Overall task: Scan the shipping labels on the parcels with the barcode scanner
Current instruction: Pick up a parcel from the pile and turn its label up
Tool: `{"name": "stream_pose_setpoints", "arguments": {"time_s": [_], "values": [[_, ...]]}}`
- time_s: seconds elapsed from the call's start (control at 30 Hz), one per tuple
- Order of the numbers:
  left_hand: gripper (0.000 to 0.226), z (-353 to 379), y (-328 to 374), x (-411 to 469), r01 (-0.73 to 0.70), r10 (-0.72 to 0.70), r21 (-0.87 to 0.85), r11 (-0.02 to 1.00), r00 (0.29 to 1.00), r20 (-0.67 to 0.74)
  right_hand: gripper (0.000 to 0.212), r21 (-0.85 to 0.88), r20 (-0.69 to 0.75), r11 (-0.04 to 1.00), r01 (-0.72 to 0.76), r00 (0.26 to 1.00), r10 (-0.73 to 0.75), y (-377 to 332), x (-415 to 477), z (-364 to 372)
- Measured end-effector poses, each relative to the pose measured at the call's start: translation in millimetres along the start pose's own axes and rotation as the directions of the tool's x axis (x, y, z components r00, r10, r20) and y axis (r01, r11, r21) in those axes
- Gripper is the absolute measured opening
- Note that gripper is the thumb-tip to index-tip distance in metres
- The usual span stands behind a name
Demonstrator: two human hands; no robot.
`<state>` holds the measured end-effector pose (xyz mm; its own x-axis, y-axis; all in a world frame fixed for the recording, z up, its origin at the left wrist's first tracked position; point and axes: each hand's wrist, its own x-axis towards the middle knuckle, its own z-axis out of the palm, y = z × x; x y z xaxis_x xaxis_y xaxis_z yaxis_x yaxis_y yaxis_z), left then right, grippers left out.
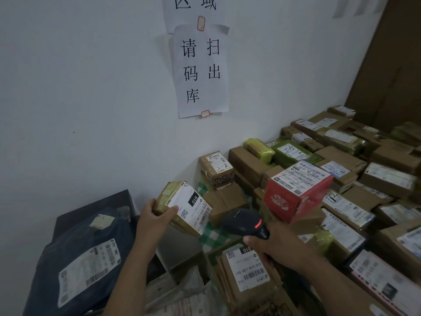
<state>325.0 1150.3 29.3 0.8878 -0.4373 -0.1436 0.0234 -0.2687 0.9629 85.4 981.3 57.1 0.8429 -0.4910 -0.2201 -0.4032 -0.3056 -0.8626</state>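
Left hand point(151, 221) gripped small brown cardboard parcel point(169, 197) aloft near wall point(91, 110) | right hand point(271, 244) clasped black handheld barcode scanner point(245, 223) just beside it | risk: tilted white label point(196, 213), thumb on its edge, could misread

Left hand point(153, 221), right hand point(272, 244): curled grips.

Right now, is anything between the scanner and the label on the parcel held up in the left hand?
Nothing visible. Open air separates the scanner in the right hand from the label on the parcel the left hand holds; the thumb touches only the label's blank corner.
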Motion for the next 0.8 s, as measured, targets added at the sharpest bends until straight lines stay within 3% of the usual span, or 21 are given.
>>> {"name": "stream_pose_setpoints", "arguments": {"time_s": [0.07, 0.17, 0.23, 0.37, 0.43, 0.6, 0.67, 0.73, 0.8], "values": [[0.096, 0.5, -1.6, 1.2, 0.082, -0.078, -0.046, 0.996, 0.994, 0.07, 0.014, 0.096, -0.054, 0.995, 0.004, 0.999, 0.002, -0.2, 3.8, 1.9], [0.061, 6.7, -4.2, -1.5, 0.141, -0.111, -0.138, 0.98, 0.972, 0.205, 0.013, 0.203, -0.16, 0.979, -0.007, 0.986, 0.04, -1.2, 11.3, 6.0], [0.057, 9.9, -5.4, -3.6, 0.164, -0.109, -0.188, 0.968, 0.956, 0.273, 0.02, 0.302, -0.201, 0.953, -0.021, 0.976, 0.086, -0.7, 17.7, 8.5], [0.081, 6.6, -7.4, -7.1, 0.232, -0.087, -0.323, 0.918, 0.91, 0.406, 0.046, 0.625, -0.147, 0.775, -0.088, 0.962, 0.228, -0.2, 29.0, 12.5], [0.092, 2.3, -9.2, -9.1, 0.25, -0.079, -0.306, 0.918, 0.875, 0.478, 0.048, 0.727, -0.116, 0.681, -0.094, 0.96, 0.256, -1.1, 32.9, 15.3], [0.12, -9.2, -17.7, -3.6, 0.185, -0.156, 0.004, 0.983, 0.816, 0.557, 0.051, 0.743, -0.155, 0.666, -0.071, 0.949, 0.273, -5.0, 42.9, 25.5], [0.123, -11.6, -18.0, -2.1, 0.234, -0.2, 0.022, 0.972, 0.774, 0.601, 0.047, 0.704, -0.184, 0.706, -0.078, 0.94, 0.288, -6.1, 46.6, 28.4], [0.109, -7.2, -15.7, -2.8, 0.275, -0.237, 0.034, 0.961, 0.752, 0.615, 0.041, 0.64, -0.214, 0.763, -0.085, 0.935, 0.284, -7.0, 49.6, 31.1], [0.082, 2.6, -16.9, -1.3, 0.302, -0.255, 0.001, 0.953, 0.805, 0.536, 0.039, 0.591, -0.232, 0.803, -0.081, 0.936, 0.266, -8.0, 52.0, 33.4]]}}
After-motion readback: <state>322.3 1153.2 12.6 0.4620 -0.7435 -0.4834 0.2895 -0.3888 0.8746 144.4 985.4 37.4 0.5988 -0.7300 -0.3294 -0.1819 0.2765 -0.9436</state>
